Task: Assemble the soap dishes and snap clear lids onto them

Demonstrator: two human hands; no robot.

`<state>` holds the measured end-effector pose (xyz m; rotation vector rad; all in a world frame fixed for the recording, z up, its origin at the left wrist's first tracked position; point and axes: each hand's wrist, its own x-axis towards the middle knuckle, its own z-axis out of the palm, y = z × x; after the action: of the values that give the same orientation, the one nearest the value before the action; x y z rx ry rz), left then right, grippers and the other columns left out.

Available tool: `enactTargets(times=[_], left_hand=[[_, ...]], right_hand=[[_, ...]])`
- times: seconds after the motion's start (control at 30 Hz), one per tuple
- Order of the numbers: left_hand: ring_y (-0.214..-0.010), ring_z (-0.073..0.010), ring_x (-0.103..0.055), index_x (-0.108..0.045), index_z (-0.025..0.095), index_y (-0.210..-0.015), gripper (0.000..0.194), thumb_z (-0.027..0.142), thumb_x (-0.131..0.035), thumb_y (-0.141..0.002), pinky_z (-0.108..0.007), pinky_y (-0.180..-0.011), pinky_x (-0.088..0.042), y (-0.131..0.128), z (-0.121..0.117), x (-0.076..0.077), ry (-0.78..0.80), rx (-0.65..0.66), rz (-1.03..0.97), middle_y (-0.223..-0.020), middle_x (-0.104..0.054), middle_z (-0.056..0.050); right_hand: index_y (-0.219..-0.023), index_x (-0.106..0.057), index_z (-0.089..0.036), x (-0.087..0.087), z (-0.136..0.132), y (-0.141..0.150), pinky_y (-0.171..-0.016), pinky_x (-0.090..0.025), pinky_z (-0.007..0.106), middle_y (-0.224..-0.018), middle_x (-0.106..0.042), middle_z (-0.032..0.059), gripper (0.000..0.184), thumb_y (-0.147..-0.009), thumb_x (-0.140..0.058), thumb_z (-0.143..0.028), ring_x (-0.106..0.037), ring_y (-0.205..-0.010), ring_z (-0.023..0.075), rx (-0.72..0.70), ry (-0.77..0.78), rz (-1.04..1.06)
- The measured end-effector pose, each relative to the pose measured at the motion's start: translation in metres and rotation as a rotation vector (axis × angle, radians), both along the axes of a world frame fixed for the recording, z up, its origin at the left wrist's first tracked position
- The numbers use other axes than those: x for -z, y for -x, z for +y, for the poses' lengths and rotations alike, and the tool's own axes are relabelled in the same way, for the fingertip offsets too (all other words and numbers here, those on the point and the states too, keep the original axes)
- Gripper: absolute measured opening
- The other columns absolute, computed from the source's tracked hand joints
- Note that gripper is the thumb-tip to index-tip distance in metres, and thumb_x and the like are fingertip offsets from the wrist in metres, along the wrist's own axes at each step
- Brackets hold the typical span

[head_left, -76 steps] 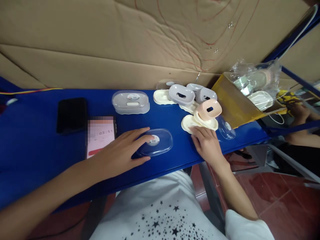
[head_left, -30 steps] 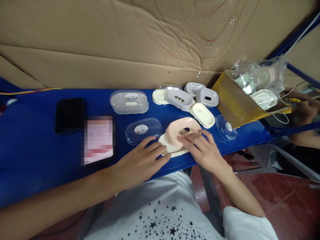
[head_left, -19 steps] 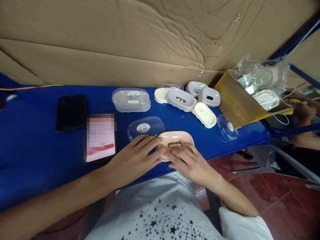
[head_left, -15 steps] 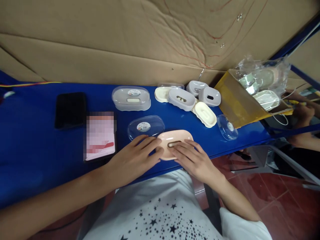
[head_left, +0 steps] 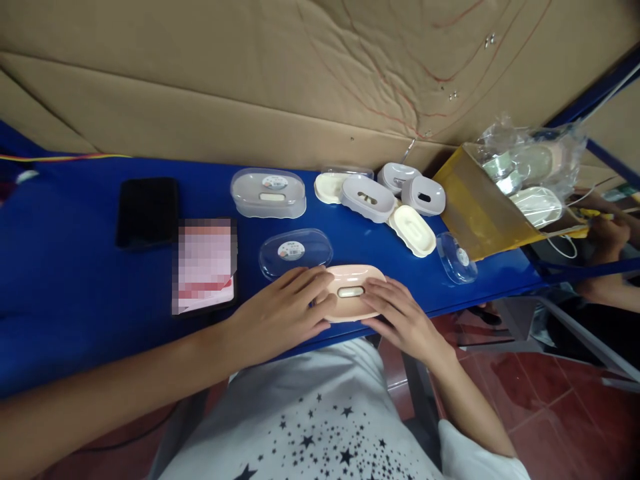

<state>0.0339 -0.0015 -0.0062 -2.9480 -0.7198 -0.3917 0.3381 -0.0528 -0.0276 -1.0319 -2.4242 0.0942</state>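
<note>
The pink dish [head_left: 350,309] sits at the near edge of the blue table [head_left: 75,300], held at opposite ends by the person's left hand [head_left: 289,303] and right hand [head_left: 404,317], presumably to steady it evenly; a clear lid [head_left: 315,248] lies just beyond, within easy reach.

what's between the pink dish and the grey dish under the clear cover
In the head view, a labelled clear lid lies between the pink dish and the covered grey dish.

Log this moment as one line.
left hand: holding peach dish, left end | right hand: holding peach dish, right end | clear cover: on blue table, beyond dish
</note>
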Motion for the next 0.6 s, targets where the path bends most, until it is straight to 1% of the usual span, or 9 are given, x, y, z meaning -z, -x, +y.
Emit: enactTargets(times=[0.07,0.17,0.23,0.3,0.33,0.37,0.43,0.5,0.6], left_hand=[[-0.139,-0.0396,-0.065,-0.067,0.016,-0.126,0.023,0.029,-0.068,-0.107,-0.054,-0.114,-0.059,-0.002,0.001,0.001,-0.005,0.017,0.011,-0.139,-0.070,-0.020],[-0.145,-0.0383,-0.062,-0.068,0.018,-0.124,0.017,0.025,-0.067,-0.108,-0.052,-0.115,-0.057,0.000,-0.001,0.003,0.022,0.016,0.002,-0.139,-0.070,-0.017],[-0.148,-0.0381,-0.060,-0.069,0.019,-0.121,0.015,0.023,-0.068,-0.107,-0.051,-0.116,-0.057,0.002,-0.003,0.003,0.051,-0.002,-0.020,-0.139,-0.071,-0.016],[-0.147,-0.0378,-0.061,-0.071,0.021,-0.122,0.017,0.026,-0.070,-0.107,-0.052,-0.117,-0.056,0.007,-0.004,0.001,0.079,-0.015,-0.042,-0.140,-0.072,-0.015],[-0.144,-0.0375,-0.063,-0.071,0.021,-0.125,0.019,0.030,-0.070,-0.107,-0.053,-0.118,-0.055,0.010,-0.003,0.000,0.091,-0.014,-0.060,-0.140,-0.072,-0.014],[-0.141,-0.0372,-0.065,-0.071,0.022,-0.127,0.022,0.033,-0.068,-0.109,-0.055,-0.119,-0.055,0.014,-0.001,-0.001,0.102,-0.016,-0.088,-0.141,-0.073,-0.014],[-0.139,-0.0371,-0.067,-0.071,0.023,-0.133,0.027,0.036,-0.059,-0.112,-0.058,-0.120,-0.054,0.023,0.008,-0.004,0.124,-0.059,-0.149,-0.147,-0.070,-0.015],[-0.146,-0.0399,-0.062,-0.070,0.023,-0.139,0.034,0.034,-0.053,-0.112,-0.061,-0.122,-0.052,0.033,0.021,-0.005,0.142,-0.150,-0.179,-0.157,-0.064,-0.017],[-0.156,-0.0459,-0.053,-0.066,0.022,-0.148,0.045,0.038,-0.058,-0.106,-0.067,-0.122,-0.051,0.045,0.043,-0.003,0.180,-0.285,-0.139,-0.172,-0.049,-0.020]], right_hand=[[-0.157,-0.061,-0.023,0.004,0.003,-0.003,-0.122,-0.057,0.057,-0.141,-0.078,0.0140,0.050,-0.109,-0.074,-0.030,-0.070,-0.142,0.0291,-0.031,-0.020,0.052],[-0.150,-0.067,-0.025,0.005,0.007,-0.001,-0.116,-0.061,0.056,-0.130,-0.082,0.0115,0.043,-0.108,-0.076,-0.030,-0.076,-0.131,0.0286,-0.034,-0.063,0.039],[-0.148,-0.068,-0.025,0.001,0.007,0.003,-0.119,-0.058,0.057,-0.130,-0.083,0.0104,0.039,-0.110,-0.073,-0.031,-0.075,-0.133,0.0286,-0.023,-0.067,0.001],[-0.149,-0.067,-0.027,-0.008,0.000,0.008,-0.124,-0.053,0.062,-0.133,-0.082,0.0092,0.038,-0.112,-0.068,-0.036,-0.073,-0.136,0.0295,-0.011,-0.056,-0.001],[-0.150,-0.067,-0.029,-0.013,-0.006,0.010,-0.124,-0.053,0.063,-0.134,-0.082,0.0078,0.039,-0.112,-0.067,-0.038,-0.072,-0.136,0.0299,-0.030,-0.031,0.015],[-0.149,-0.068,-0.032,-0.018,-0.013,0.012,-0.122,-0.055,0.062,-0.134,-0.082,0.0051,0.039,-0.111,-0.067,-0.041,-0.073,-0.135,0.0301,-0.073,0.001,0.037],[-0.139,-0.075,-0.044,-0.028,-0.032,0.016,-0.110,-0.065,0.056,-0.126,-0.084,-0.0025,0.036,-0.103,-0.075,-0.047,-0.076,-0.127,0.0302,-0.192,0.074,0.069],[-0.122,-0.080,-0.054,-0.034,-0.052,0.022,-0.096,-0.071,0.051,-0.114,-0.086,-0.0086,0.032,-0.090,-0.085,-0.052,-0.079,-0.121,0.0319,-0.280,0.113,0.065],[-0.104,-0.084,-0.057,-0.040,-0.075,0.037,-0.085,-0.074,0.049,-0.101,-0.086,-0.0107,0.036,-0.071,-0.096,-0.050,-0.079,-0.120,0.0371,-0.367,0.185,0.061]])
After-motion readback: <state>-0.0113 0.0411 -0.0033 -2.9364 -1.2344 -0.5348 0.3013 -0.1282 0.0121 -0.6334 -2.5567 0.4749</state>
